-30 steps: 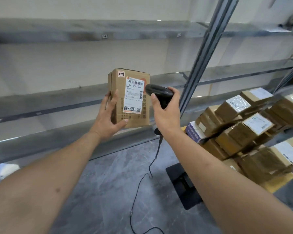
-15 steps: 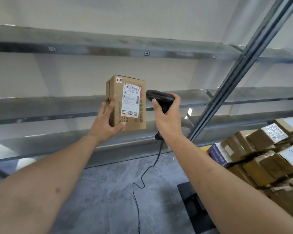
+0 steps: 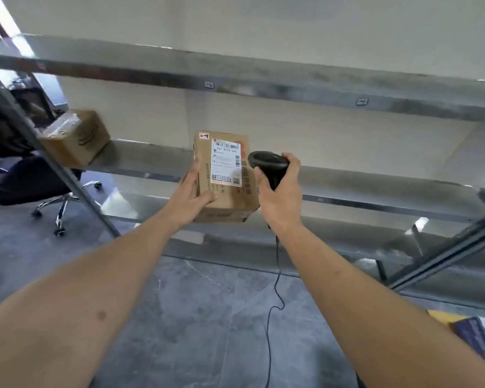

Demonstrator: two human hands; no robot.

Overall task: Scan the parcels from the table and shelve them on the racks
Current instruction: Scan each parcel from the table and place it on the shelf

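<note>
Open room: middle shelf (image 3: 347,180) runs bare from the held box rightward to the slanted post (image 3: 445,253); the upper shelf (image 3: 263,77) overhangs it, with pale wall between the two. Left limit: a second slanted post (image 3: 67,175), just in front of a shelved box (image 3: 73,137).

Box (image 3: 224,177): brown carton, upright, held in the air in front of the middle shelf's front edge; whether it touches the shelf cannot be told. White shipping label (image 3: 226,162) with barcodes faces the camera; a small handwritten sticker sits at the top left corner; printed characters run down the right side.

Left hand (image 3: 191,197): grip curled round the box's left edge, thumb across the front face.

Right hand (image 3: 277,197): grip wrapped round the handle of a black scanner (image 3: 268,163), its head just beside the box's right edge. Cable (image 3: 275,298) hangs from it to the floor.

Shelved box: brown, taped, tilted, at the left end of the middle shelf.

Floor (image 3: 193,317): grey, marbled.

Office chair (image 3: 39,189): black, on castors, beyond the left post.

Lower right corner: yellow and dark blue items, blurred.
</note>
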